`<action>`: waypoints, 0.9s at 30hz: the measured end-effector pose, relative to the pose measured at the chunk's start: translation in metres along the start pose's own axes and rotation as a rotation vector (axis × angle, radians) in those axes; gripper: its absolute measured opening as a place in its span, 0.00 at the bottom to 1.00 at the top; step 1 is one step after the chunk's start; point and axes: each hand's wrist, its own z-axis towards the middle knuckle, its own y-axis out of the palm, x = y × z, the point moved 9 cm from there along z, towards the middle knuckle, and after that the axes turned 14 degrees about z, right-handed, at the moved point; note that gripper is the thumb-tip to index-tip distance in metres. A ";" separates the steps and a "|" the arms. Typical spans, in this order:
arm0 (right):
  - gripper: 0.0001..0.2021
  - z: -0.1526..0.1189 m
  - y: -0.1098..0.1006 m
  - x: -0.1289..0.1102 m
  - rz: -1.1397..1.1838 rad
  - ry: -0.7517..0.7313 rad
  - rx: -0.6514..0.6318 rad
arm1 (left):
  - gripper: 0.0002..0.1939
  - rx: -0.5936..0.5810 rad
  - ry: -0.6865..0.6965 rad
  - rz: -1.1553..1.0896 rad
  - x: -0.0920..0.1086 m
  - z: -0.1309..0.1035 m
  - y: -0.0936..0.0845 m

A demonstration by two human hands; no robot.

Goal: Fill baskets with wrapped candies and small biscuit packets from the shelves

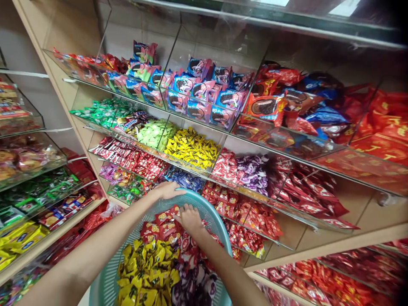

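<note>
A teal plastic basket [219,212] is in front of me, its far rim up against the candy shelves. My left hand [170,190] grips that far rim. Inside the basket, my right hand [190,217] lies on the candies with its fingers apart, touching red packets with orange pictures [164,223]. Yellow-wrapped candies [146,272] fill the near left part of the basket. Purple-and-white wrapped candies [194,282] lie to their right, with red-and-white wrapped ones [188,246] above them. My right fingertips are partly hidden among the packets.
Tilted clear-walled shelf bins hold yellow candies [193,146], purple candies [253,172], green candies [98,110] and blue-pink cookie packs [199,91]. The clear shelf edge [280,148] juts out above the basket. Another candy rack [38,187] stands at left.
</note>
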 end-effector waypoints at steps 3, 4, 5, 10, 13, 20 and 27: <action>0.24 -0.005 -0.022 0.001 0.065 -0.014 0.038 | 0.38 0.003 -0.008 0.007 -0.002 0.001 0.001; 0.25 -0.007 -0.034 0.005 0.102 -0.019 0.065 | 0.39 0.002 -0.007 0.004 -0.002 0.001 0.001; 0.25 -0.010 -0.049 0.012 0.146 -0.012 0.102 | 0.39 -0.003 -0.008 -0.003 -0.001 0.001 0.001; 0.26 -0.035 -0.103 0.116 0.212 0.390 0.256 | 0.37 -0.014 0.009 -0.002 0.001 0.000 -0.003; 0.25 -0.053 -0.092 0.183 0.096 0.725 0.122 | 0.36 -0.010 0.025 0.006 0.003 -0.001 -0.005; 0.30 -0.040 -0.052 0.210 0.117 0.859 -0.021 | 0.37 -0.013 0.002 0.022 0.002 -0.002 -0.002; 0.34 -0.035 -0.044 0.204 0.156 0.908 0.018 | 0.36 -0.012 0.008 0.018 0.003 -0.003 -0.003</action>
